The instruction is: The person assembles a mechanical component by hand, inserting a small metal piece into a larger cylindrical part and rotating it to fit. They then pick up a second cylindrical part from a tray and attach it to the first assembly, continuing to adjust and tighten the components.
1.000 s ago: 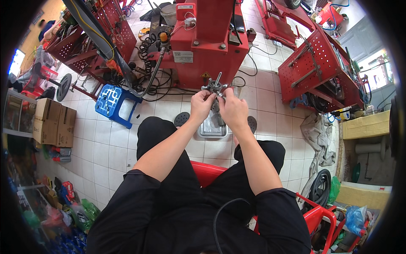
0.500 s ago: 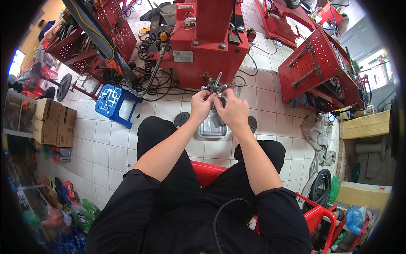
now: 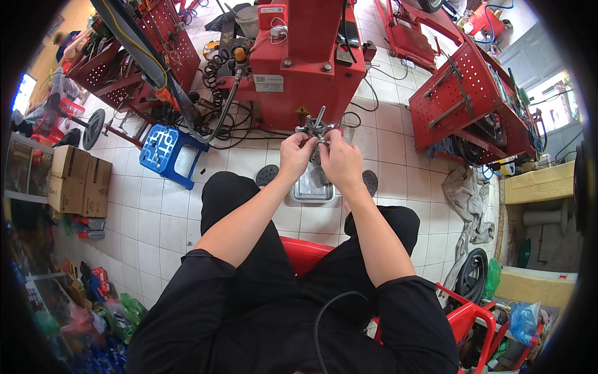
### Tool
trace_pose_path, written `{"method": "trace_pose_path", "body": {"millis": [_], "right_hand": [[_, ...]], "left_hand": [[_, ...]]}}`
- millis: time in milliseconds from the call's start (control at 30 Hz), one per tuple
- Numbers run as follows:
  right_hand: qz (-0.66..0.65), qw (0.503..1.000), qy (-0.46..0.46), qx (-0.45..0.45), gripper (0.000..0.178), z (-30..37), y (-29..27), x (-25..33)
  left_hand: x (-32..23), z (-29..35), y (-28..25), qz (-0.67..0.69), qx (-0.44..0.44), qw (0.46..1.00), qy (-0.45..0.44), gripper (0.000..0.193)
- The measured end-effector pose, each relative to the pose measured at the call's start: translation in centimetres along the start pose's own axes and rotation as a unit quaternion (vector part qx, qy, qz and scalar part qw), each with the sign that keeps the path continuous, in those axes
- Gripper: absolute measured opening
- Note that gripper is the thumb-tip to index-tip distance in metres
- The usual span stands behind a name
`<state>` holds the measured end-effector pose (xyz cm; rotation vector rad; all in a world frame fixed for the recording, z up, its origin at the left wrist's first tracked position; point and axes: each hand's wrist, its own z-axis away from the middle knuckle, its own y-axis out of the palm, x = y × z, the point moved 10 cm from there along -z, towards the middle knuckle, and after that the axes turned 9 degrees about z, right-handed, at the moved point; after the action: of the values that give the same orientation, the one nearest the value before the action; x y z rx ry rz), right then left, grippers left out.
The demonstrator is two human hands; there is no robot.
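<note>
A shiny metal device (image 3: 317, 126) with a central rod and arms sticking out sits in front of me, its far end near the red machine. I cannot make out its exact kind. My left hand (image 3: 295, 154) is closed in a pinch at its near left side. Closed on the near right side is my right hand (image 3: 342, 163), its fingertips close to the left ones. What lies between the fingertips is mostly hidden. Below the hands, a grey metal tray (image 3: 313, 200) rests on the tiled floor, with dark slippers (image 3: 268, 175) beside it.
A red machine (image 3: 299, 100) stands just beyond the device, with black hoses (image 3: 233, 128) around its base. To the left is a blue plastic stool (image 3: 163, 149) and cardboard boxes (image 3: 80, 181). A red perforated cart (image 3: 445, 103) stands right, near a grey cloth (image 3: 467, 202).
My right hand has shifted slightly, its fingers turning a little around the device. My left hand stays nearly in place.
</note>
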<state>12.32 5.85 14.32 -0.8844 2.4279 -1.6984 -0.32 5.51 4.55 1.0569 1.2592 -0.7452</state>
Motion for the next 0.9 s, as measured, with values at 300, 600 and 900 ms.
{"method": "trace_pose_path", "body": {"millis": [300,600,900], "right_hand": [[-0.007,1.0,0.011,-0.006,0.028,0.0,-0.5,0.1],[0.006,1.0,0.014,-0.007,0.027,-0.1,-0.9,0.3],[-0.027,0.999,0.018,0.014,0.022,-0.2,-0.8,0.3]], "left_hand": [[0.4,-0.1,-0.1,0.021,-0.006,1.0,0.004,0.016],[0.6,-0.3,-0.3,0.02,-0.006,1.0,0.012,0.016],[0.3,-0.1,0.0,0.017,0.001,1.0,-0.006,0.015]]}}
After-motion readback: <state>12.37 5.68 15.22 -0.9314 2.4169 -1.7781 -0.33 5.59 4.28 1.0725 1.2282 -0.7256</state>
